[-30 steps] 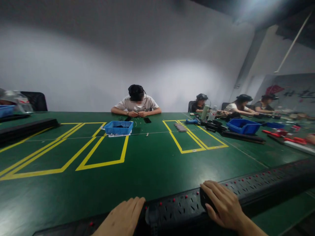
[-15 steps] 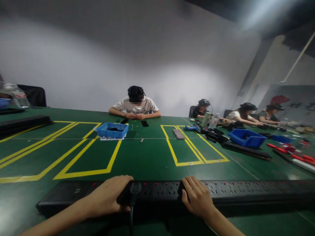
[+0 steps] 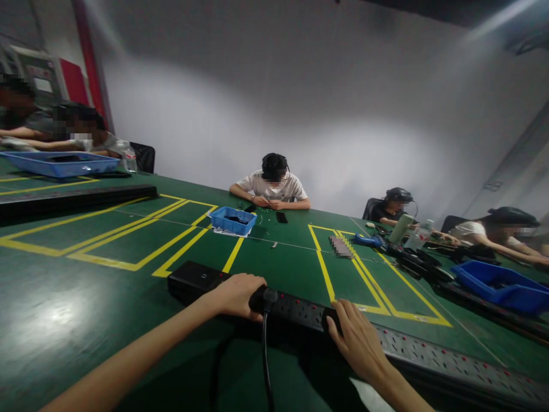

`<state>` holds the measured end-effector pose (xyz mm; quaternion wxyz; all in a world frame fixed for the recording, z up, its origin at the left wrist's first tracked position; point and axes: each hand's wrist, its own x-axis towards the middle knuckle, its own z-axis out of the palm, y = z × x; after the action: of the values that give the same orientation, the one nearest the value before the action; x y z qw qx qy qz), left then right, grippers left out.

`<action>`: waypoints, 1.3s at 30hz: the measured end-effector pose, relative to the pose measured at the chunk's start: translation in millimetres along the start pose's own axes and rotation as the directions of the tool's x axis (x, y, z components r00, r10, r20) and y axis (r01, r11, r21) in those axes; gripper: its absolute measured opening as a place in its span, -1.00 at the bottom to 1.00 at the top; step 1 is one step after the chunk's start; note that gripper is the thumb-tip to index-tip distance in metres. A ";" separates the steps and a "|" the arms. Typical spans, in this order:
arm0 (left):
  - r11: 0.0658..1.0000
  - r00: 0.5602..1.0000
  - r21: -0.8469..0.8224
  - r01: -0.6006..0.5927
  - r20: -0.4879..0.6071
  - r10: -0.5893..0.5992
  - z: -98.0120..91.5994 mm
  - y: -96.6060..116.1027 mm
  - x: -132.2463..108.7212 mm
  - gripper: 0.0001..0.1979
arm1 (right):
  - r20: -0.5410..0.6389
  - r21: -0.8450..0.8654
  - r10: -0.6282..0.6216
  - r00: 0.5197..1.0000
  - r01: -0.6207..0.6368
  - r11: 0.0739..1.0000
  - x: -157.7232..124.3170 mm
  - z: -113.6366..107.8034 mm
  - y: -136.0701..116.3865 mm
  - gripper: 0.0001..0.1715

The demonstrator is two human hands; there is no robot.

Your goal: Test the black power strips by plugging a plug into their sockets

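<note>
The power strip extends from the centre to the lower right of the frame, long axis sloping down rightward, plain end pointing left. It is black, with slotted sockets and red dots. Fingers of the left hand and right hand grip it.

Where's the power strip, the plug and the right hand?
Power strip (image 3: 301, 311), head view: its socketed top.
Plug (image 3: 270, 296), head view: its rounded back.
Right hand (image 3: 357, 333), head view: back of the hand.

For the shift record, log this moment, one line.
left hand: gripping power strip | right hand: gripping power strip | black plug: on strip, between hands
</note>
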<state>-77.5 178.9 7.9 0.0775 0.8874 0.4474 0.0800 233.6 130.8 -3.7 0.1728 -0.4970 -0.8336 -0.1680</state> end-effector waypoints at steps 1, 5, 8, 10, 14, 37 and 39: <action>1.000 1.000 0.009 0.000 0.003 0.000 0.7 -0.4 -0.3 -0.35 | -0.013 0.018 -0.019 1.000 0.019 1.000 3.8 -3.6 -8.7 -0.64; 0.999 1.000 0.048 -0.006 0.011 0.006 2.6 -1.0 0.7 -0.40 | -0.015 0.134 -0.138 0.990 0.139 0.981 27.5 -16.8 -54.6 -0.41; 0.997 1.000 0.071 -0.025 -0.003 0.025 4.2 0.8 -1.5 -0.41 | 0.088 0.169 -0.181 0.979 0.165 0.972 51.8 -17.9 -83.3 -0.42; 0.996 0.999 0.081 -0.034 -0.021 0.035 5.7 2.8 -6.5 -0.38 | 0.170 0.172 -0.195 0.966 0.166 0.971 67.1 -14.0 -94.3 -0.56; 0.995 0.996 0.086 -0.048 -0.064 0.053 9.6 6.0 -18.5 -0.42 | 0.232 0.206 -0.236 0.944 0.189 0.960 86.0 -2.3 -104.2 -0.69; 0.987 0.990 0.118 -0.106 -0.076 0.115 13.8 6.2 -21.3 -0.43 | 0.289 0.286 -0.275 0.917 0.191 0.939 91.2 10.1 -105.4 -0.72; 0.986 0.990 0.122 -0.110 -0.072 0.120 13.4 6.3 -21.7 -0.45 | 0.283 0.287 -0.279 0.918 0.196 0.937 91.3 11.2 -105.2 -0.73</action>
<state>-82.4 156.8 -5.4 0.0024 0.9109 0.4022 0.0927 98.3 158.9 16.5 0.0757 -0.3855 -0.9196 0.0024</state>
